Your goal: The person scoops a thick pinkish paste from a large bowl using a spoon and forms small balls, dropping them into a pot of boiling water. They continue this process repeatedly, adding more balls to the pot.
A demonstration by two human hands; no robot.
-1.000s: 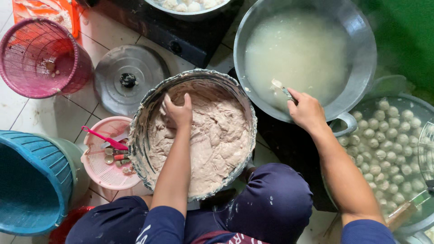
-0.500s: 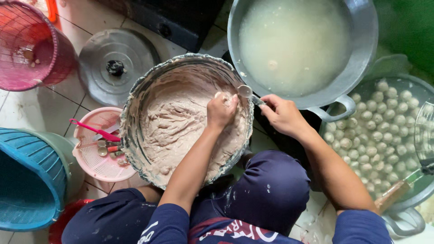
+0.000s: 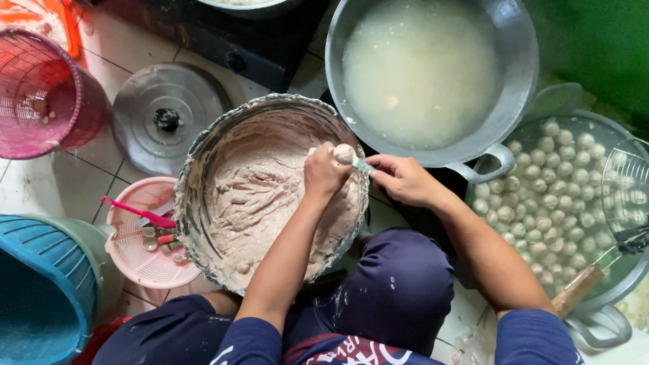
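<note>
A large metal basin (image 3: 203,155) in front of me holds pale brownish meat paste (image 3: 263,196). My left hand (image 3: 324,172) is clenched over the basin's right side, squeezing paste so that a round ball (image 3: 343,154) bulges out at the top of the fist. My right hand (image 3: 402,179) holds a small spoon (image 3: 362,164) whose tip touches that ball. Just behind stands a big metal wok (image 3: 514,81) filled with cloudy whitish water.
At the right a pot (image 3: 612,287) of water holds several pale meatballs, with a wire skimmer (image 3: 625,186) over it. A metal lid (image 3: 165,115), a pink basket (image 3: 40,94), a pink strainer (image 3: 142,236) with small utensils and a blue bucket (image 3: 40,290) stand at the left on the tiled floor.
My right hand came back from the wok to the basin with the spoon. My left hand moved from the basin's far left to its right side and squeezed up a ball.
</note>
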